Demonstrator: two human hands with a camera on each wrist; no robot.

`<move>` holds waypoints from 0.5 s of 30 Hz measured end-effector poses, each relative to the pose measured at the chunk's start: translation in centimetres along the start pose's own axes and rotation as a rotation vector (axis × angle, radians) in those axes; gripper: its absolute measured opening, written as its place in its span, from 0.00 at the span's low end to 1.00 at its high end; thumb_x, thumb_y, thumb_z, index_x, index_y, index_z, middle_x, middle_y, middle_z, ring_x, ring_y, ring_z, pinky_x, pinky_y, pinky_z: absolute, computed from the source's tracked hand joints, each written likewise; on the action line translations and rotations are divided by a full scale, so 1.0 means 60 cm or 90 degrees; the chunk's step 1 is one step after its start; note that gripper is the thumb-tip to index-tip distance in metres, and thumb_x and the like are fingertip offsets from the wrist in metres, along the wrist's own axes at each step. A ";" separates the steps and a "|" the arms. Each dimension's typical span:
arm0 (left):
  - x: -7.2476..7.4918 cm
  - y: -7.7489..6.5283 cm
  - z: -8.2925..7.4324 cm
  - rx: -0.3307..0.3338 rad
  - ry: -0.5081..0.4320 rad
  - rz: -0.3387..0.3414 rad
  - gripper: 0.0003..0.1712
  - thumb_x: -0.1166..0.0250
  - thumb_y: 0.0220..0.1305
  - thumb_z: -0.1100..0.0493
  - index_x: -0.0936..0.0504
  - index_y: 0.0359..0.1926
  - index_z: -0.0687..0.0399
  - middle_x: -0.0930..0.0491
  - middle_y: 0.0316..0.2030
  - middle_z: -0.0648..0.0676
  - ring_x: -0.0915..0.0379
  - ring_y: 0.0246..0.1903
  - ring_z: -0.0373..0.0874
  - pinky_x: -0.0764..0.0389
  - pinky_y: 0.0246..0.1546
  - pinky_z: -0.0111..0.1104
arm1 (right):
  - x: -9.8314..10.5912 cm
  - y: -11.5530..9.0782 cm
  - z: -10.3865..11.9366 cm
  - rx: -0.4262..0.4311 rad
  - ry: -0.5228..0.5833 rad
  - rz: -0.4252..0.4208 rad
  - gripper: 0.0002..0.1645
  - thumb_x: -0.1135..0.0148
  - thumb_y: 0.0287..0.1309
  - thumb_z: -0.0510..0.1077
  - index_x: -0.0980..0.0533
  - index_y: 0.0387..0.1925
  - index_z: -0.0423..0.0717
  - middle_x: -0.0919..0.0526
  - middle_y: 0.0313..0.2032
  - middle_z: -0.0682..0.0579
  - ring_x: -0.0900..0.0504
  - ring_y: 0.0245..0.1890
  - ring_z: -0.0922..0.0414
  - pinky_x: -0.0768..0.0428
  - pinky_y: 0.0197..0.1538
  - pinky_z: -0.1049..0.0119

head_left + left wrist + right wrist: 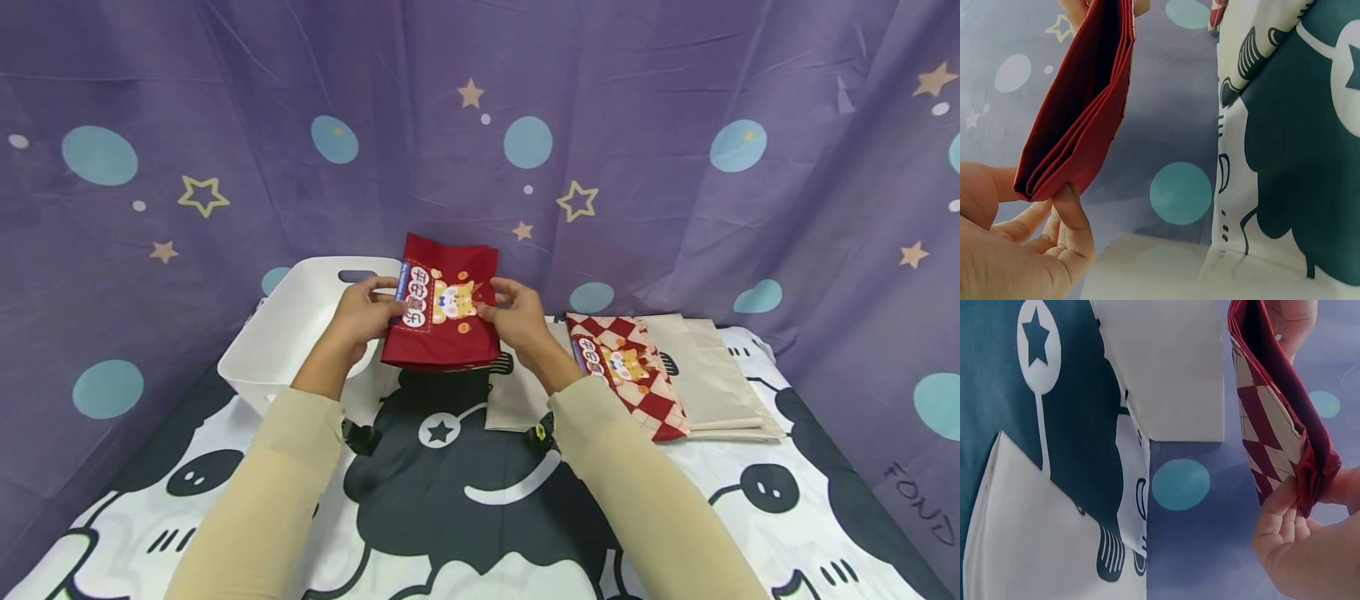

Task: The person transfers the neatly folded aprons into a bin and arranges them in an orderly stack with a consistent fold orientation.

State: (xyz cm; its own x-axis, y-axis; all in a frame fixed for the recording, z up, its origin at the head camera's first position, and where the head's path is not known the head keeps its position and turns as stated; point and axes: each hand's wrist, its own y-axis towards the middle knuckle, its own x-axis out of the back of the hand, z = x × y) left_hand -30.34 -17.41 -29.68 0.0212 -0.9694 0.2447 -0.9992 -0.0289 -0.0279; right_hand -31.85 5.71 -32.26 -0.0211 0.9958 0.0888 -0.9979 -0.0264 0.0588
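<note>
A folded red cloth bag (pixel 450 346) with a cartoon animal and white lettering is held up over the table, between my two hands. At its left edge my left hand (pixel 365 312) pinches it between thumb and fingers. My right hand (pixel 521 317) grips the opposite edge. Edge-on in the left wrist view, the red bag (pixel 1094 153) shows several folded layers. From the right wrist view, the red bag (pixel 1269 425) has a red-and-cream checked face on its other side. Just behind my left hand stands a white plastic bin (pixel 281 333) with a handle slot.
Right of my right hand lies a checked red-and-cream bag (pixel 645 396) with the same print, over folded beige cloth bags (pixel 720 383). Another beige cloth piece (pixel 513 400) lies near my right wrist. A purple patterned curtain (pixel 450 50) hangs behind the table cover (pixel 480 533).
</note>
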 end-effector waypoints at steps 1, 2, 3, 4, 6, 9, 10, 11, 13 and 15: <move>0.003 -0.001 0.000 0.001 0.000 -0.001 0.32 0.39 0.70 0.67 0.33 0.73 0.62 0.26 0.56 0.66 0.22 0.41 0.46 0.15 0.34 0.29 | -0.003 0.001 -0.001 0.000 0.004 -0.001 0.34 0.35 0.64 0.31 0.30 0.71 0.42 0.21 0.53 0.41 0.16 0.44 0.50 0.14 0.49 0.57; 0.005 -0.001 0.001 0.002 0.000 0.000 0.32 0.39 0.70 0.67 0.34 0.73 0.61 0.26 0.57 0.66 0.22 0.42 0.46 0.15 0.35 0.29 | -0.007 0.001 -0.001 -0.001 0.008 -0.001 0.34 0.35 0.64 0.31 0.30 0.71 0.42 0.21 0.53 0.41 0.16 0.45 0.50 0.14 0.49 0.57; 0.008 -0.001 0.001 0.005 0.000 -0.001 0.32 0.39 0.70 0.66 0.34 0.74 0.61 0.26 0.57 0.66 0.22 0.42 0.46 0.15 0.35 0.30 | -0.010 0.001 -0.001 -0.001 0.012 -0.001 0.34 0.35 0.64 0.31 0.30 0.71 0.42 0.21 0.53 0.41 0.16 0.45 0.50 0.14 0.49 0.57; 0.011 -0.001 0.002 0.008 0.000 -0.002 0.32 0.40 0.70 0.66 0.34 0.74 0.61 0.26 0.58 0.66 0.22 0.42 0.46 0.15 0.35 0.30 | -0.013 0.001 -0.001 -0.001 0.018 -0.001 0.34 0.35 0.65 0.31 0.30 0.71 0.42 0.21 0.53 0.41 0.16 0.45 0.50 0.14 0.49 0.57; 0.016 -0.001 0.004 0.013 0.000 -0.005 0.32 0.40 0.71 0.66 0.34 0.74 0.60 0.26 0.59 0.65 0.22 0.43 0.46 0.15 0.35 0.30 | -0.020 0.002 -0.002 -0.001 0.028 0.003 0.34 0.35 0.65 0.31 0.30 0.71 0.42 0.21 0.53 0.41 0.16 0.46 0.49 0.14 0.49 0.57; 0.025 -0.001 0.007 0.017 0.001 -0.008 0.32 0.40 0.71 0.66 0.34 0.74 0.60 0.27 0.59 0.65 0.22 0.44 0.47 0.15 0.35 0.31 | -0.030 0.002 0.000 -0.001 0.040 0.011 0.34 0.35 0.65 0.31 0.31 0.71 0.41 0.22 0.53 0.40 0.15 0.46 0.49 0.14 0.50 0.57; 0.028 -0.001 0.007 0.017 0.001 -0.010 0.32 0.40 0.71 0.66 0.34 0.74 0.60 0.27 0.59 0.65 0.22 0.44 0.47 0.15 0.36 0.30 | -0.033 0.003 0.000 -0.001 0.044 0.014 0.34 0.35 0.65 0.31 0.31 0.71 0.41 0.21 0.53 0.40 0.15 0.45 0.49 0.14 0.50 0.56; 0.031 -0.001 0.008 0.016 0.001 -0.011 0.32 0.40 0.71 0.66 0.35 0.74 0.60 0.27 0.60 0.65 0.22 0.45 0.47 0.15 0.36 0.30 | -0.036 0.003 0.001 0.000 0.048 0.016 0.34 0.35 0.65 0.31 0.31 0.71 0.41 0.21 0.52 0.40 0.15 0.45 0.49 0.14 0.50 0.56; 0.037 -0.002 0.009 0.014 0.006 -0.013 0.32 0.40 0.71 0.66 0.35 0.74 0.60 0.27 0.60 0.65 0.22 0.44 0.47 0.15 0.36 0.30 | -0.043 0.002 0.002 -0.001 0.057 0.019 0.34 0.36 0.65 0.30 0.32 0.71 0.40 0.22 0.52 0.40 0.15 0.44 0.50 0.14 0.50 0.57; 0.043 -0.003 0.009 0.012 0.006 -0.014 0.32 0.41 0.71 0.66 0.35 0.74 0.60 0.27 0.59 0.65 0.22 0.43 0.45 0.15 0.36 0.30 | -0.049 0.002 0.004 -0.002 0.067 0.022 0.35 0.36 0.65 0.30 0.32 0.72 0.39 0.22 0.52 0.40 0.15 0.43 0.50 0.14 0.49 0.57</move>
State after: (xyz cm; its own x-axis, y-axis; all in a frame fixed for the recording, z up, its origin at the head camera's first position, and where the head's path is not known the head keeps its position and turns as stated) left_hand -30.08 -20.07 -29.56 0.0428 -0.9662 0.2543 -0.9977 -0.0547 -0.0400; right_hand -31.91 2.74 -32.27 -0.0608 0.9981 -0.0137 -0.9967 -0.0600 0.0543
